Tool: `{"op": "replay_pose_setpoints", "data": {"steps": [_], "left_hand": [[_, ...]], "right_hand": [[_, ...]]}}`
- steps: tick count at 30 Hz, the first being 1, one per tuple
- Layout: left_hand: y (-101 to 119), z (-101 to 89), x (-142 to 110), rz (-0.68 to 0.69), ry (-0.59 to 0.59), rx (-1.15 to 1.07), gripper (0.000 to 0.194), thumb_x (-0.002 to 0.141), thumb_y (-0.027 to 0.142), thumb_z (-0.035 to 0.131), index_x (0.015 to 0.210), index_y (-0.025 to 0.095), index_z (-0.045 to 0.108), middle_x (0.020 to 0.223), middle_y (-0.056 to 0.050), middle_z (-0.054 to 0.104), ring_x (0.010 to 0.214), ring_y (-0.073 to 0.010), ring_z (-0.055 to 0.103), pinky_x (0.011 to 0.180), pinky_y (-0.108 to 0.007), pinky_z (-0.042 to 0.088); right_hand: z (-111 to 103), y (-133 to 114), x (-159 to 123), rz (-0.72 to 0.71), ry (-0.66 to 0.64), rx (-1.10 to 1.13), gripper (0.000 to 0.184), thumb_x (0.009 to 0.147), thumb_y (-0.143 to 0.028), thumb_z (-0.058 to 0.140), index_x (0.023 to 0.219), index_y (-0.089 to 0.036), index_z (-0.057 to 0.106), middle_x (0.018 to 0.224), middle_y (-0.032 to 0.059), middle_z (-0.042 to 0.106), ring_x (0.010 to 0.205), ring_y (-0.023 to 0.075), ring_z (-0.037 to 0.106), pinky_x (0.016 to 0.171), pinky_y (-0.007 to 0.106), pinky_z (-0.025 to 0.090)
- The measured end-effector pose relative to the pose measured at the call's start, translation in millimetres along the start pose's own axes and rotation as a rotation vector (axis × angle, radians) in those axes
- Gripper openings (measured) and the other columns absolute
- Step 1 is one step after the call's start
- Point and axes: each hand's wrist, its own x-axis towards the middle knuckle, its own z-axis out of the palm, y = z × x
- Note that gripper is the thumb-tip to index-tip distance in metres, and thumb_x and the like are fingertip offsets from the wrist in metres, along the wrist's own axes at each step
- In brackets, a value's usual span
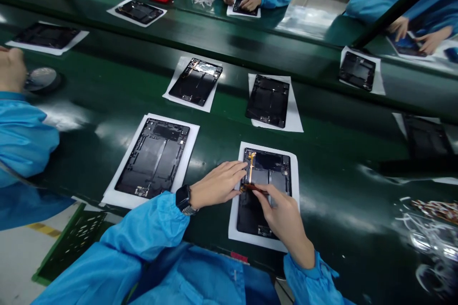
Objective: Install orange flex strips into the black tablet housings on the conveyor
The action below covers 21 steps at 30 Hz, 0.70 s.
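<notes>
An opened tablet body (255,214), its black inside facing up, lies on a white sheet (238,229) in front of me. An orange-brown flex cable (252,167) runs down its upper left part. My right hand (284,214) comes from the lower right, and its thumb and fingers pinch the reddish-brown lower stretch of this cable just above the tablet. My left hand (220,183), below a dark wristwatch, reaches in from the left with fingers stretched out. Its fingertips are at the tablet's left edge beside the cable. The cable's end under the fingers is hidden.
Another opened tablet (152,157) lies on paper to the left. Beyond are two more tablets (195,82) (268,100). Loose cables and clear strips (429,233) are heaped at right. A co-worker's arm (21,138) is at left; others sit across the green bench (329,190).
</notes>
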Motion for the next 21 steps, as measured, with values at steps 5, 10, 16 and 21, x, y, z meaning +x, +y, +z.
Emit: {"op": "replay_pose_setpoints", "data": {"steps": [5,10,16,21], "left_hand": [[-0.2,-0.8,0.5,0.003,0.003,0.003,0.056,0.084,0.025,0.071,0.131,0.013,0.044,0.146,-0.017,0.043,0.139,-0.0293,0.038,0.112,-0.043,0.038],[-0.3,-0.7,0.8,0.016,0.016,0.0,0.055,0.084,0.023,0.072,0.13,0.012,0.045,0.145,-0.018,0.045,0.139,-0.029,0.039,0.113,-0.042,0.037],[-0.6,0.0,2.0,0.006,0.008,-0.031,0.051,0.085,0.02,0.07,0.129,0.013,0.045,0.145,-0.018,0.044,0.139,-0.0296,0.038,0.113,-0.043,0.037],[-0.4,-1.7,2.2,-0.022,0.0,-0.051,0.052,0.086,0.021,0.069,0.131,0.015,0.043,0.144,-0.016,0.045,0.139,-0.0281,0.039,0.113,-0.042,0.037]], "right_hand": [[5.2,-3.4,1.5,-0.019,-0.004,-0.004,0.017,0.098,-0.024,0.047,0.107,-0.022,0.061,0.102,0.0062,0.071,0.091,0.0218,0.069,0.078,0.033,0.054],[9.4,-2.5,2.0,-0.045,-0.028,-0.087,0.017,0.099,-0.023,0.046,0.109,-0.021,0.06,0.101,0.0065,0.071,0.088,0.0209,0.068,0.076,0.032,0.052],[13.4,-23.4,17.0,-0.09,-0.147,-0.408,0.02,0.098,-0.017,0.041,0.096,-0.018,0.061,0.089,0.0084,0.071,0.073,0.0199,0.067,0.062,0.027,0.044],[5.1,-27.0,28.9,-0.088,-0.195,-0.483,0.012,0.094,-0.015,0.049,0.095,-0.017,0.061,0.084,0.0057,0.071,0.07,0.0208,0.067,0.058,0.028,0.039]]}}
